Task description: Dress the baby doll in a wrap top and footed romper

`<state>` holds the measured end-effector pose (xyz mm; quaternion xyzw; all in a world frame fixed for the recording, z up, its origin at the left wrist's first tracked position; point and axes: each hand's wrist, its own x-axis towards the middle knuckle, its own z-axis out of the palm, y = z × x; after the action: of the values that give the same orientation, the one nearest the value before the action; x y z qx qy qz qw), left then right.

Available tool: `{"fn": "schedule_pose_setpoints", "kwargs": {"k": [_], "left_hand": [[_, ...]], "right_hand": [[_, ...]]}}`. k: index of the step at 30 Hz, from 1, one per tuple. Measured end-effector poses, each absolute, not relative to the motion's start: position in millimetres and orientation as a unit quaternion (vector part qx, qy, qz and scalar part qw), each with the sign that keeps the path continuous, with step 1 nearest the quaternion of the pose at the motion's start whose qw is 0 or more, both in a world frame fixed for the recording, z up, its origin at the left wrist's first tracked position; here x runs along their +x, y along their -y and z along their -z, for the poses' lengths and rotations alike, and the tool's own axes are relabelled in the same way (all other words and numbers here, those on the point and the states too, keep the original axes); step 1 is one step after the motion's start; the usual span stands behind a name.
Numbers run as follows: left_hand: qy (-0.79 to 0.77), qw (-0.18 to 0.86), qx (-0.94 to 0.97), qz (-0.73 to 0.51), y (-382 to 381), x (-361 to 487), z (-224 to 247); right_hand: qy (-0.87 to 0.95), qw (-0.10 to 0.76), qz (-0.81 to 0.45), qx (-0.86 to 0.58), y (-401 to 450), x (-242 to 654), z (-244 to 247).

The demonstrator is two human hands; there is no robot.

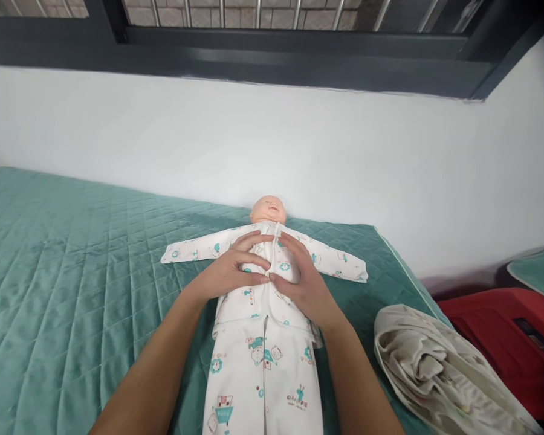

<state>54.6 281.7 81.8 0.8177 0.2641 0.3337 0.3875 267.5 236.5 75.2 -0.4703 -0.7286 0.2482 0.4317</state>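
A baby doll (pixel 268 210) lies on its back, dressed in a white printed baby jacket (pixel 242 302) and matching white trousers (pixel 236 362). Both its sleeves stretch out sideways. My left hand (pixel 233 266) is on the jacket's front, its curved fingers and thumb at the front edge. From the other side, my right hand (pixel 301 281) holds the same edge, with its thumb tip close to my left thumb at mid-chest. The small fastening between the thumbs is mostly hidden. The trousers have dark snaps down the middle.
A green quilted cover (pixel 95 272) lies under the doll, against a white wall (pixel 185 133). Bunched beige cloth (pixel 417 344) rests at the right edge, beside a red case-like object (pixel 494 326). A dark-framed, barred window (pixel 276 51) is above.
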Motion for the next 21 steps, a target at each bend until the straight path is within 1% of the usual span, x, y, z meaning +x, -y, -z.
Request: {"fn": "schedule_pose_setpoints", "kwargs": {"k": [7,12,21], "left_hand": [[-0.29,0.334,0.828,-0.345,-276,63,-84],[-0.294,0.316,0.828,-0.357,-274,66,-85],[-0.28,0.375,0.824,-0.319,-279,55,-88]], "right_hand": [[0.751,0.429,-0.201,-0.459,-231,260,-79],[0.745,0.447,-0.182,-0.46,-230,257,-79],[0.706,0.512,-0.222,-0.437,-233,260,-78]]}}
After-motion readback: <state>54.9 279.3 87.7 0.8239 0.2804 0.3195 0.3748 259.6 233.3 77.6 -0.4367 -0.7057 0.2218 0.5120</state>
